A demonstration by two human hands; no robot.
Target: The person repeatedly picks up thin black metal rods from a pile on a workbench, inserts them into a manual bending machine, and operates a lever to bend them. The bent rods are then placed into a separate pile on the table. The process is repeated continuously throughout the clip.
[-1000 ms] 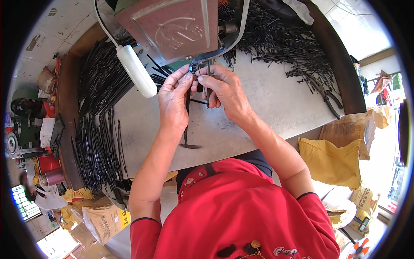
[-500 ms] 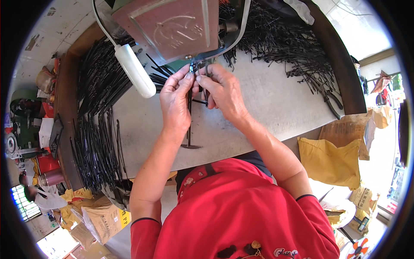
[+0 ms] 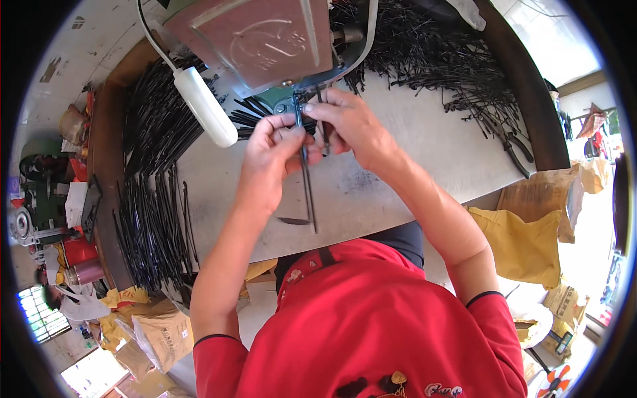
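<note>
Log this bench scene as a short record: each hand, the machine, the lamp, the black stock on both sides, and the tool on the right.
Left hand: pinching a long black rod near its upper end
Right hand: beside the left, fingers at a dark bar; exact grip unclear
Machine: reddish-brown panel, just beyond the hands
Lamp: white, tube-shaped, left of the machine
Left stock: slim black rods in bundles
Right stock: tangled heap of thin black pieces
Pliers: dark-handled, near the table's right edge
</note>
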